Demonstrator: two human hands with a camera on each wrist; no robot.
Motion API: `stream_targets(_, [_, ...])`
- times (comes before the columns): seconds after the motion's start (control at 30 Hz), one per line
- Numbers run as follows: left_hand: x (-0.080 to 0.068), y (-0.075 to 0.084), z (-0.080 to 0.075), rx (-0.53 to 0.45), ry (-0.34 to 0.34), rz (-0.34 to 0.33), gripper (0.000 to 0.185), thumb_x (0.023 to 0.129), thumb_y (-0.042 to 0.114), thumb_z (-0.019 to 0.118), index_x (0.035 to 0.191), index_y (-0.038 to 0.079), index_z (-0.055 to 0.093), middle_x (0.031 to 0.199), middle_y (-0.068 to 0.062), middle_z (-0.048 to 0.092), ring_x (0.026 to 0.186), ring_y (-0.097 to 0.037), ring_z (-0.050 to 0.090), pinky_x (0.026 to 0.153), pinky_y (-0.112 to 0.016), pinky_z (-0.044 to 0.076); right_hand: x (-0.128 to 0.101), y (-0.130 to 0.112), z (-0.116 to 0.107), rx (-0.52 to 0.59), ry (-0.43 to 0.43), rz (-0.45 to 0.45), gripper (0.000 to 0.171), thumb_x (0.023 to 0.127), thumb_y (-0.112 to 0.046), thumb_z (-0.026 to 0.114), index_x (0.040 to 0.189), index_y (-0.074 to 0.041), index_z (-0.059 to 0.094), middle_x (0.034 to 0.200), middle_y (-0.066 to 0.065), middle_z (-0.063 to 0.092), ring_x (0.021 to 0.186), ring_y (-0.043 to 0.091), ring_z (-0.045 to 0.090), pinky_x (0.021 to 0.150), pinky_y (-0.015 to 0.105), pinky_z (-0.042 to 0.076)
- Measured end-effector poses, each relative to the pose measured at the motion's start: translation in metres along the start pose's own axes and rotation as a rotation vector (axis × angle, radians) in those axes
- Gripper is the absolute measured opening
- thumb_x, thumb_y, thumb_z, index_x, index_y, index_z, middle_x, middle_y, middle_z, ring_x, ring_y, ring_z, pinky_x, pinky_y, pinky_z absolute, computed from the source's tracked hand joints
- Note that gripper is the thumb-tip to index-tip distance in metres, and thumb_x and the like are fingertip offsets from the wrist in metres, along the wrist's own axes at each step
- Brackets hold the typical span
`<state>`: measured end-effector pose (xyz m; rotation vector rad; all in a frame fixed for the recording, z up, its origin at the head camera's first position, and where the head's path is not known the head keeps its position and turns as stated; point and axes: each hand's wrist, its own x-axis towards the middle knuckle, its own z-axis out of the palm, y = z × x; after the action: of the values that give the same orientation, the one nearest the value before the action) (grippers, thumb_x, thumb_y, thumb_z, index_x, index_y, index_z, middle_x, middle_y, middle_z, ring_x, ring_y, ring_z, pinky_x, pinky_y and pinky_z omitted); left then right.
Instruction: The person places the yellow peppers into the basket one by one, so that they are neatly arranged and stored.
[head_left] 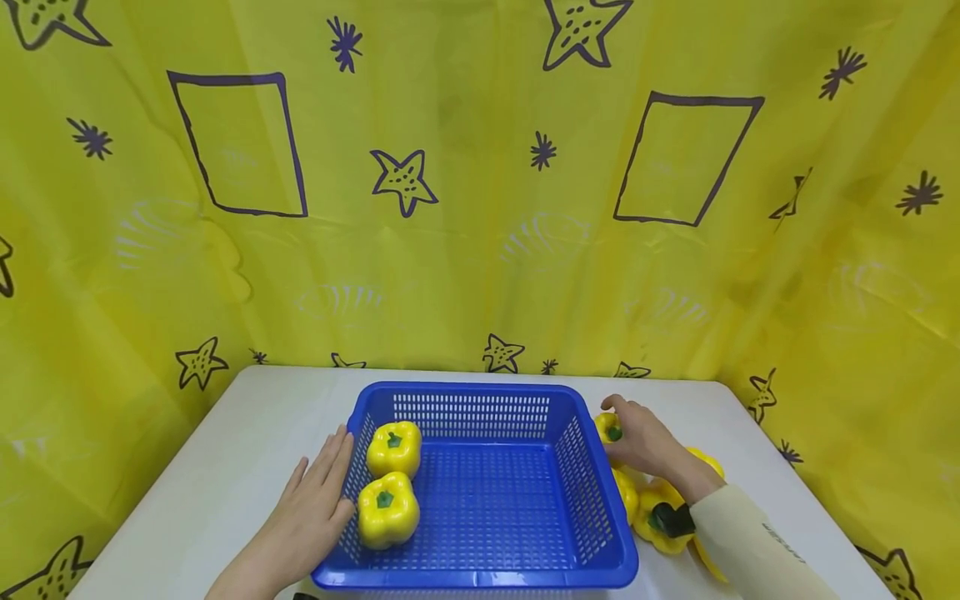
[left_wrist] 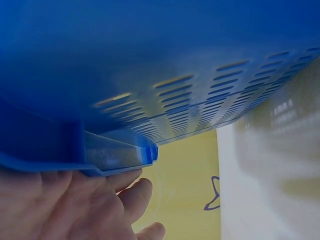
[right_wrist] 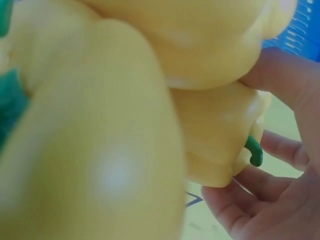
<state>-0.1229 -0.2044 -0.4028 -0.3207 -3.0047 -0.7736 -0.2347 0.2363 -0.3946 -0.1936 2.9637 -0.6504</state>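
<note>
From the head we look forward and down over the blue basket; at the left wrist we face its slotted side, close; at the right, yellow peppers crowd us, shared with the head view

A basket sits on the tabletop, two peppers inside at its left; more peppers lie just to its right, a curtain behind.

Bright, even light covers my white table to its far corners; up close in my left-wrist view, the blue basket looks dim and softly blurred.
</note>
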Motion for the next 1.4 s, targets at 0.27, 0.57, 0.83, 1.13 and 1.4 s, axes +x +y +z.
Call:
stream_targets(0.27, [0.001, 0.001, 0.0, 0.001, -0.004, -0.006, 0.07, 0.095, 0.014, 0.046, 0.157, 0.0, 0.017, 0.166, -0.02, 0.013, 0.152, -0.043, 0.015, 0.117, -0.07, 0.007, 0.0, 0.0, -0.004, -0.06, 0.002, -0.062, 0.064, 0.079, -0.027, 0.08, 0.132, 0.0, 0.056, 0.12, 0.022, 0.06, 0.105, 0.033, 0.058, 0.093, 0.055, 0.053])
stream_targets(0.57, [0.001, 0.001, 0.0, -0.005, -0.018, -0.013, 0.07, 0.095, 0.014, 0.046, 0.157, 0.0, 0.017, 0.166, -0.019, 0.011, 0.152, -0.042, 0.014, 0.117, -0.07, 0.006, -0.005, 0.0, -0.007, -0.107, 0.008, -0.13, 0.044, 0.082, -0.02, 0.076, 0.123, -0.006, 0.065, 0.107, 0.017, 0.061, 0.089, 0.023, 0.058, 0.089, 0.051, 0.055])
stream_targets(0.83, [0.001, 0.001, 0.0, 0.015, -0.014, -0.01, 0.071, 0.094, 0.014, 0.046, 0.157, 0.0, 0.017, 0.166, -0.019, 0.012, 0.152, -0.043, 0.015, 0.117, -0.07, 0.007, -0.008, 0.0, -0.013, -0.116, 0.022, -0.164, 0.041, 0.081, -0.014, 0.074, 0.12, -0.006, 0.067, 0.108, 0.018, 0.061, 0.09, 0.024, 0.057, 0.088, 0.051, 0.055])
stream_targets(1.13, [0.001, 0.001, -0.001, 0.009, -0.018, -0.007, 0.071, 0.095, 0.015, 0.046, 0.157, 0.0, 0.016, 0.166, -0.02, 0.012, 0.152, -0.043, 0.014, 0.117, -0.07, 0.007, -0.012, -0.002, -0.025, -0.132, 0.032, -0.182, 0.04, 0.082, -0.014, 0.076, 0.12, -0.006, 0.067, 0.113, 0.02, 0.062, 0.096, 0.028, 0.06, 0.091, 0.054, 0.054])
stream_targets(1.4, [0.0, 0.0, -0.002, 0.003, -0.02, -0.008, 0.071, 0.095, 0.015, 0.046, 0.157, -0.001, 0.017, 0.166, -0.02, 0.012, 0.152, -0.044, 0.014, 0.116, -0.071, 0.007, -0.017, -0.007, -0.036, -0.14, 0.056, -0.232, 0.037, 0.082, -0.012, 0.077, 0.118, -0.007, 0.068, 0.115, 0.021, 0.062, 0.101, 0.032, 0.061, 0.09, 0.054, 0.055])
